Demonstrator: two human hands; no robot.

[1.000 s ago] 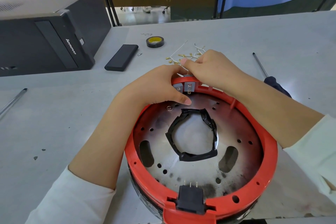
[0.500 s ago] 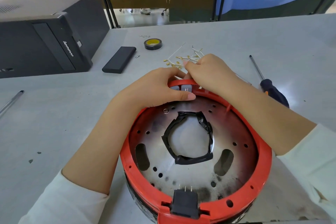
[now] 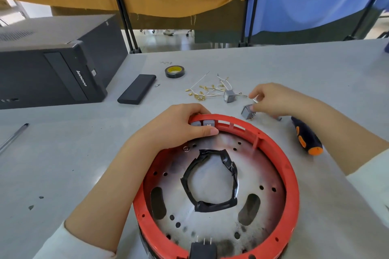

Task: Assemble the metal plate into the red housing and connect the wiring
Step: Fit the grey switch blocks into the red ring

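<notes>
L hand (image 3: pixel 179 126) is gripping housing (image 3: pixel 292 176) rim; R hand (image 3: pixel 273 99) is pinching small light switch (image 3: pixel 247 111) by its body, prob. fragile terminals.

The person is wearing a long-sleeved top in off-white. The left sleeve (image 3: pixel 69 242) is showing at the lower left corner, its cuff pushed up the forearm, so that the forearm below it is lying bare. The right sleeve (image 3: pixel 372 176) is showing at the right edge, likewise ending well above the wrist. The fabric is looking plain and smooth, carrying no visible print or marking. The left hand (image 3: pixel 176 126) and the right hand (image 3: pixel 273 99) are both bare, wearing no glove. The nails on the fingers (image 3: pixel 212 132) are appearing short and pale pink.
</notes>
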